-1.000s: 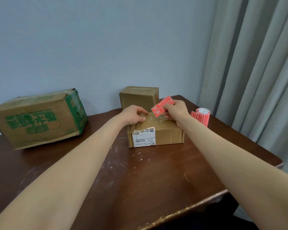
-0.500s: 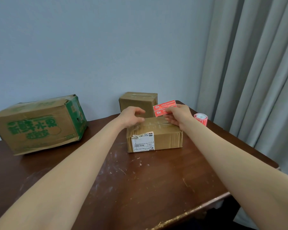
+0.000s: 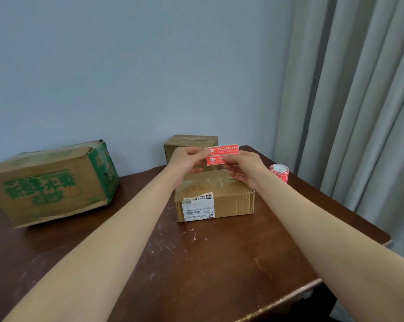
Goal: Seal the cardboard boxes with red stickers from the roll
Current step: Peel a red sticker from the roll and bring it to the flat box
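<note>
Cardboard box with green print (image 3: 49, 182) at the far left of the dark wooden table (image 3: 196, 263), well apart from the others. Next, left hand (image 3: 187, 159) raised mid-table, thumb and fingers pinching the left end of a red sticker strip (image 3: 222, 151) — two labels, held level in the air above the labelled cardboard box (image 3: 231, 201), not touching it. Behind them, by the wall, a smaller plain box (image 3: 189, 141). Right hand (image 3: 245, 168) pinching the strip's right end. Sticker roll (image 3: 279, 174) standing on end near the table's right edge — just beside the right forearm; grey curtain (image 3: 359, 112) beyond.
</note>
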Tool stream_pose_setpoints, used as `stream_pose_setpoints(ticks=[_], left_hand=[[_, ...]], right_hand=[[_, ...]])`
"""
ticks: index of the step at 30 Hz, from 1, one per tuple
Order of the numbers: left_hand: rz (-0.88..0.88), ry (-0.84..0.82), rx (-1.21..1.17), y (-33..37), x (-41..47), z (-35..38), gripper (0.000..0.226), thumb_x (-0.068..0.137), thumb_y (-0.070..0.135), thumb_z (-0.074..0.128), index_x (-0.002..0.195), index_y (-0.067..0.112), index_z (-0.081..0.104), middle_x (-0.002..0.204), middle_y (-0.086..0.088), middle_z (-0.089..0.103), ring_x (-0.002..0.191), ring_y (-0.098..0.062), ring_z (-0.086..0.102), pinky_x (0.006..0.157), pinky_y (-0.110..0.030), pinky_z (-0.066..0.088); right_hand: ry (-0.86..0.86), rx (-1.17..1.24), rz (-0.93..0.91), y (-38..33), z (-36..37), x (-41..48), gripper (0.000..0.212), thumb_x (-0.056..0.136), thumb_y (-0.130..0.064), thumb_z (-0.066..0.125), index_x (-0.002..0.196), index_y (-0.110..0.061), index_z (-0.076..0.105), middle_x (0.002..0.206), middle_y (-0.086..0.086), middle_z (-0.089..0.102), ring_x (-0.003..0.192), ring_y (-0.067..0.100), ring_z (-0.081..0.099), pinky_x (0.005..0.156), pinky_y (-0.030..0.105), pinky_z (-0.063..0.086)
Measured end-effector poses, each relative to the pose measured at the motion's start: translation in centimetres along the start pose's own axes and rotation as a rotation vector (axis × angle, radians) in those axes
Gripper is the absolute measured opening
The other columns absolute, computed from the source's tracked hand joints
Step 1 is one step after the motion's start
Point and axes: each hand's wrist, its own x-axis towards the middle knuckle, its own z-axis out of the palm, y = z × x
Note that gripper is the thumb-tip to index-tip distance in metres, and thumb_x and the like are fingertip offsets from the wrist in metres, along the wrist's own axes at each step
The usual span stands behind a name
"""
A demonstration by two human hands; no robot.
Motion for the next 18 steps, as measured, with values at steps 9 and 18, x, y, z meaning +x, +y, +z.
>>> stream_pose_setpoints(ticks=[9, 18], left_hand=[[-0.037, -0.028, -0.093, 0.2, -0.5, 0.1, 0.016, 0.081, 0.013, 0.074, 0.097, 0.01, 0.071, 0.093, -0.005, 0.072, 0.081, -0.015, 0.067, 0.072, -0.025, 0.057], [-0.061, -0.02, -0.081, 0.2, -1.1, 0.4, 0.013, 0.082, 0.012, 0.073, 0.095, 0.009, 0.071, 0.078, -0.002, 0.07, 0.068, -0.01, 0.065, 0.066, -0.022, 0.056]], right_hand=[[-0.005, 0.023, 0.025, 0.3, -0.2, 0.2, 0.017, 0.085, -0.01, 0.07, 0.101, -0.013, 0.068, 0.088, 0.004, 0.072, 0.073, 0.012, 0.065, 0.062, 0.023, 0.05], [0.002, 0.028, 0.004, 0.3, -0.2, -0.1, 0.009, 0.085, -0.01, 0.071, 0.091, -0.015, 0.068, 0.085, 0.003, 0.07, 0.072, 0.011, 0.062, 0.067, 0.023, 0.05]])
